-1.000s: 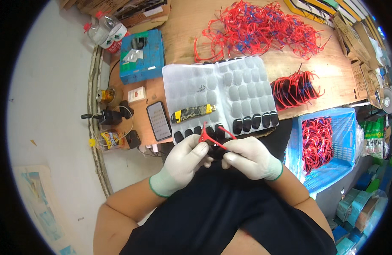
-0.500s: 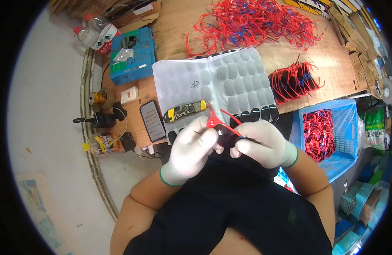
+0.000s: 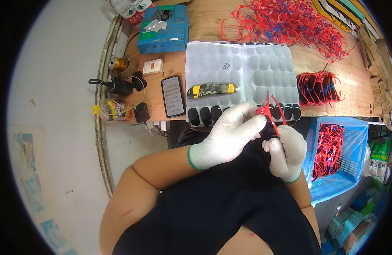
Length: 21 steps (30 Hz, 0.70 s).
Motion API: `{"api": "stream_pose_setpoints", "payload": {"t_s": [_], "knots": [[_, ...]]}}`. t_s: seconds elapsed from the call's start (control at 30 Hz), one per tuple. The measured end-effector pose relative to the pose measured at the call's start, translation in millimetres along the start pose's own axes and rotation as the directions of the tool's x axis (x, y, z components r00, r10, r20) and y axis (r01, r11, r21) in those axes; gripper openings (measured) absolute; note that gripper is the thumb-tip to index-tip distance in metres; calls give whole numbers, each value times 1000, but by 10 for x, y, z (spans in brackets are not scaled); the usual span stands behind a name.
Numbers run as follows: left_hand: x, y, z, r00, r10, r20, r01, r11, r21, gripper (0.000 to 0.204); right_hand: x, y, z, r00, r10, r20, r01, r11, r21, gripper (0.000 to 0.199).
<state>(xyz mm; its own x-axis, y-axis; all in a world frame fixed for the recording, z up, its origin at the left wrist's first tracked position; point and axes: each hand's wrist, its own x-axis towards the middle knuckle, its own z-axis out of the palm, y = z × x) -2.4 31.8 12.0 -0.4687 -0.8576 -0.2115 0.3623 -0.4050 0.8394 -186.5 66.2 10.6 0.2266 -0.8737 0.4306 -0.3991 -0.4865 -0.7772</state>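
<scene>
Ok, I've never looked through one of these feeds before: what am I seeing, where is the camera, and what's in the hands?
The camera sits on a person's head and looks down, so the round fisheye picture bends straight edges. There is no machine: the two white-gloved hands are the person's own. The left hand and right hand together grip a small red frame piece above the lap. In front is a wooden bench with a clear plastic tray whose near row holds dark oval lenses. A folding knife lies on the tray, and a phone lies left of it. Red frames are heaped farther back, and more fill a blue basket at the right.
</scene>
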Motion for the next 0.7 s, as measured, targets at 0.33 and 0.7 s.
{"api": "stream_pose_setpoints", "payload": {"t_s": [0.33, 0.7], "knots": [[-144, -9, -104, 987, 162, 1, -156, 946, 286, 17, 38, -31, 52, 957, 215, 193, -222, 975, 16, 12], [-174, 62, -123, 977, 179, 112, -210, 871, 445, 9, 101, -297, 99, 899, 434, 54, -437, 888, 140, 10]]}}
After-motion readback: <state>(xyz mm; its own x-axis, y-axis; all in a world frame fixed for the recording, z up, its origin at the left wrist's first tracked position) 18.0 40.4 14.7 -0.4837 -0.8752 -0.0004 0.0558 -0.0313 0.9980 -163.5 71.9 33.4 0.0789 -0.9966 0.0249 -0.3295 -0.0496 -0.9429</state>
